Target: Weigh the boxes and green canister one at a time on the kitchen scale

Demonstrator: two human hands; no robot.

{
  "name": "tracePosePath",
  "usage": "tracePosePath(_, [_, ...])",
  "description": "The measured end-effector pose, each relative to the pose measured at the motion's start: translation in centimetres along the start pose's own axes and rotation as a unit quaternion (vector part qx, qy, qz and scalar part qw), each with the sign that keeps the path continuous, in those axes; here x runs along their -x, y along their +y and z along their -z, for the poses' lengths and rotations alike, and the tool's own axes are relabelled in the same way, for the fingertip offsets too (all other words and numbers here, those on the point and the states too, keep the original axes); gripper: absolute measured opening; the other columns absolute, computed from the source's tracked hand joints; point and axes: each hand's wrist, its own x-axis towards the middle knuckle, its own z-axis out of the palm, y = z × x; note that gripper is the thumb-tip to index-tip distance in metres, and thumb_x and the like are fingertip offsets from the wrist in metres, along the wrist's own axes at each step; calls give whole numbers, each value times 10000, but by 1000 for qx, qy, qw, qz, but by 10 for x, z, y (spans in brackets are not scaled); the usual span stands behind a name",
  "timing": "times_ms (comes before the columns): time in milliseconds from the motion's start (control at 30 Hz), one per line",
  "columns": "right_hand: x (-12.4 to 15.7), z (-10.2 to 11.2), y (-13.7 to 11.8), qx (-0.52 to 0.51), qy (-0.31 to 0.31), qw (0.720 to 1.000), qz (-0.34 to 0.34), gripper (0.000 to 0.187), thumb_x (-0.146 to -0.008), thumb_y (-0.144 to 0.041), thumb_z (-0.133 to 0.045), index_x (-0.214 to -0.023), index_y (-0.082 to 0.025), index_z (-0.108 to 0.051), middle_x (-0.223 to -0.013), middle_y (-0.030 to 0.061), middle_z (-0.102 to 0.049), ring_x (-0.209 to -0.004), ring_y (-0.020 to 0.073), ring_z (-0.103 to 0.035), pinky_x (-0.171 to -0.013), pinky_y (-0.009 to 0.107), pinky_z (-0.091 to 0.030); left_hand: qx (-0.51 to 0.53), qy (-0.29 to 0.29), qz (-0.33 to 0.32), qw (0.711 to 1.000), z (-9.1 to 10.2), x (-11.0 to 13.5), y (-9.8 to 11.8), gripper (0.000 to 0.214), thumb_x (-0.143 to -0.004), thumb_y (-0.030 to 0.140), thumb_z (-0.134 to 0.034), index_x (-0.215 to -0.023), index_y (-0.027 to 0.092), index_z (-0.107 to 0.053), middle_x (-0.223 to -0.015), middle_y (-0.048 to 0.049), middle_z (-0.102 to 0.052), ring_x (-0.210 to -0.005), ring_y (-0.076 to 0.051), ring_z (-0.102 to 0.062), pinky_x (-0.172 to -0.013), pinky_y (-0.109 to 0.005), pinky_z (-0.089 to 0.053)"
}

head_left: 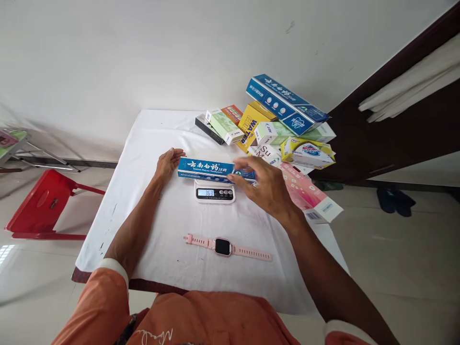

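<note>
A blue toothpaste box (pixel 208 167) lies across a small white digital scale (pixel 215 200), hiding most of its platform. The scale's lit display reads about 363. My left hand (pixel 167 164) is beside the box's left end, fingers stretched out, holding nothing. Over the right end, my right hand (pixel 264 184) is bent round the box, thumb along its front and a finger over its top. Its other fingers are partly hidden. Nearer to me, a pink-strapped smartwatch (pixel 223 247) lies flat on the white tablecloth (pixel 161 258).
Several cartons are heaped at the table's back right, including another blue toothpaste box (pixel 287 103), a yellow box (pixel 255 120), a yellow-and-white soap pack (pixel 309 152) and a pink box (pixel 305 191). A red chair (pixel 43 203) stands left; slippers (pixel 395 201) lie on the floor at right.
</note>
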Motion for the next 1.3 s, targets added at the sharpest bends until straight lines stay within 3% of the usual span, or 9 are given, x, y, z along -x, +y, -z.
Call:
tracePosePath(33, [15,2,1,-24,29,999,-9,169,-977,-391,-675,-1022,-234,-717,-954,46,-781,-863,235,-735,-816,386,-597,-3,-2,-2,1000,0,0,0,477,-881,589,-717,-944,117,-749,-1003,-154,-786,-1042,-273,-740,-954,-391,-550])
tracePosePath(100, [44,1,6,-54,84,994,-43,254,-1004,-399,-637,-831,-229,-712,-775,15,-760,-682,190,-703,-693,332,-566,-8,-4,-4,1000,1,-1,-1,479,-879,586,-719,-949,113,-752,-992,-152,-785,-1030,-272,-743,-950,-392,-553])
tracePosePath(267, [84,-15,22,-85,180,969,-145,356,-1017,-387,-619,-719,-210,-704,-610,-10,-705,-569,170,-673,-627,306,-525,-18,6,-4,1000,1,1,0,495,-882,599,-716,-951,110,-753,-1002,-152,-786,-1019,-270,-746,-949,-392,-558])
tracePosePath(533, [83,-10,32,-28,204,975,-86,376,-1013,-305,-626,-650,-209,-641,-569,-13,-682,-490,140,-615,-564,281,-477,-22,8,-4,1000,0,3,1,463,-883,564,-722,-974,111,-761,-994,-144,-788,-1008,-264,-751,-954,-392,-564])
tracePosePath(967, [84,-25,32,28,177,984,-26,280,-995,-216,-656,-715,-202,-633,-587,-20,-650,-487,128,-551,-546,283,-442,-13,9,5,1000,-1,1,1,450,-860,554,-740,-961,116,-764,-981,-141,-787,-988,-267,-751,-963,-401,-558])
tracePosePath(1067, [69,-24,30,49,171,984,23,46,-983,-233,-681,-954,-204,-701,-780,31,-745,-672,189,-671,-677,325,-542,-13,11,6,1000,-2,2,2,465,-833,561,-761,-960,114,-765,-994,-145,-790,-999,-274,-751,-965,-404,-555])
tracePosePath(1133, [51,-22,25,64,138,987,51,249,-972,-286,-703,-1207,-206,-678,-1058,102,-780,-969,271,-726,-890,426,-581,-14,12,5,1000,-3,3,3,476,-814,570,-772,-954,116,-765,-994,-144,-794,-1000,-275,-752,-973,-406,-553])
tracePosePath(1200, [30,-22,18,75,71,993,59,488,-945,-328,-739,-1392,-199,-592,-1318,163,-708,-1239,337,-650,-1065,526,-524,-15,13,3,1000,-4,3,4,487,-792,583,-782,-944,121,-764,-993,-141,-797,-1002,-277,-754,-978,-406,-552])
tracePosePath(1300, [0,-24,6,100,-59,992,50,692,-875,-333,-818,-1480,-179,-520,-1489,203,-589,-1412,372,-522,-1157,571,-453,-16,14,2,1000,-4,3,6,496,-773,593,-792,-944,128,-765,-1011,-137,-799,-1029,-283,-753,-972,-401,-558])
